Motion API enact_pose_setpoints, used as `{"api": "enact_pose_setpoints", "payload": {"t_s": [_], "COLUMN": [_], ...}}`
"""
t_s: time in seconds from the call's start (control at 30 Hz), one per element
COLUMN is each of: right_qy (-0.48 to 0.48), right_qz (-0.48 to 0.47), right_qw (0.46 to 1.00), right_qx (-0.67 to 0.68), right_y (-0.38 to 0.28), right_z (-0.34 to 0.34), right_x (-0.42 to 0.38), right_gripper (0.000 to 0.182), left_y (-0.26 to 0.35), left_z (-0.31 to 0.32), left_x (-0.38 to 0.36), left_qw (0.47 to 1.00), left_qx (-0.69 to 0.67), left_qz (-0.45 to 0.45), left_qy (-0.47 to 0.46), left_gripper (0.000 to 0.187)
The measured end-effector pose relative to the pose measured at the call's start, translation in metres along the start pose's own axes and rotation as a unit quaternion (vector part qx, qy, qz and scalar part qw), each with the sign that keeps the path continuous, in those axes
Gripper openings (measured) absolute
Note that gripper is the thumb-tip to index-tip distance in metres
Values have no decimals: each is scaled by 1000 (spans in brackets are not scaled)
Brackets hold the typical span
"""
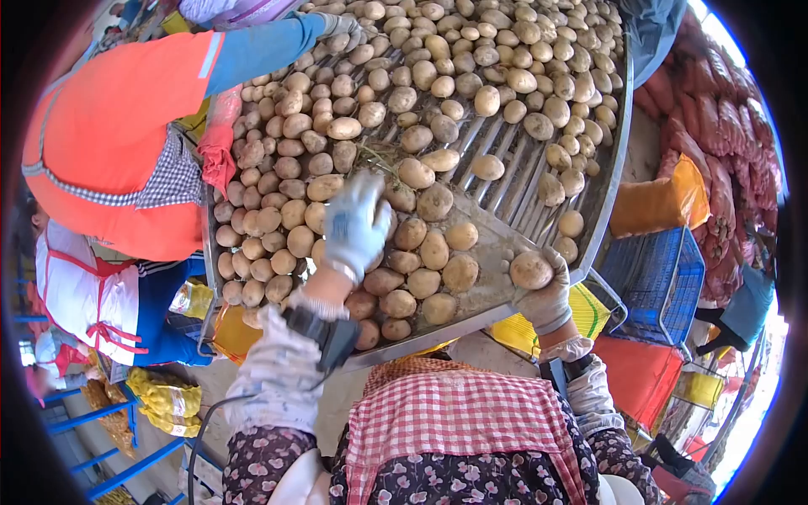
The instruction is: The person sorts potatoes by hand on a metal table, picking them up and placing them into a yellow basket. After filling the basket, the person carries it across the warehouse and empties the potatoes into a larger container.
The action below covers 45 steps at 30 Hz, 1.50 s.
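Note:
Many potatoes [295, 240] lie spread over a metal sorting table [497, 252] with a slatted roller part. My left hand [358, 223], in a pale blue-and-white glove, is over the potatoes in the middle. It is blurred by motion, and I cannot make out whether its fingers hold anything. A tuft of dry stalks [383, 158] lies just beyond its fingertips. At the table's front right edge, my gloved right hand [549, 303] grips a single potato [531, 270].
A person in an orange vest [118, 143] reaches onto the table's far left with a gloved hand [341, 32]. Blue crates [656, 286] and red mesh sacks [715, 126] stand on the right. Yellow sacks [168, 404] lie at lower left. A cable [202, 429] runs from my left wrist.

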State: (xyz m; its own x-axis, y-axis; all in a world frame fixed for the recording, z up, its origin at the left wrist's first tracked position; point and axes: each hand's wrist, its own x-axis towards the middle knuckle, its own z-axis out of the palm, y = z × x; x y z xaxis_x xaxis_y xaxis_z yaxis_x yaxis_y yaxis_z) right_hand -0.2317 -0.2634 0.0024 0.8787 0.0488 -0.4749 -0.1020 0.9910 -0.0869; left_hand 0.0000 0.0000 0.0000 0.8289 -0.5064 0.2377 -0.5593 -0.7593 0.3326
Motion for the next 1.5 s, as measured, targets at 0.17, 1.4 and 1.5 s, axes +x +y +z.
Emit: {"api": "enact_pose_setpoints", "payload": {"t_s": [0.17,1.4,1.5], "right_qy": [37,14,101], "right_qz": [-112,-234,-363], "right_qw": [992,953,925], "right_qx": [-52,-193,-49], "right_y": [-11,-181,-182], "right_z": [-6,-20,-5], "right_x": [-8,-34,-30], "right_gripper": [32,37,40], "left_y": [-22,-14,-12], "left_z": [29,-2,48], "left_x": [71,-57,-91], "left_qw": [974,984,991], "left_qx": [227,109,105], "left_qz": [1,-123,-67], "left_qy": [-16,68,48], "left_gripper": [71,54,64]}}
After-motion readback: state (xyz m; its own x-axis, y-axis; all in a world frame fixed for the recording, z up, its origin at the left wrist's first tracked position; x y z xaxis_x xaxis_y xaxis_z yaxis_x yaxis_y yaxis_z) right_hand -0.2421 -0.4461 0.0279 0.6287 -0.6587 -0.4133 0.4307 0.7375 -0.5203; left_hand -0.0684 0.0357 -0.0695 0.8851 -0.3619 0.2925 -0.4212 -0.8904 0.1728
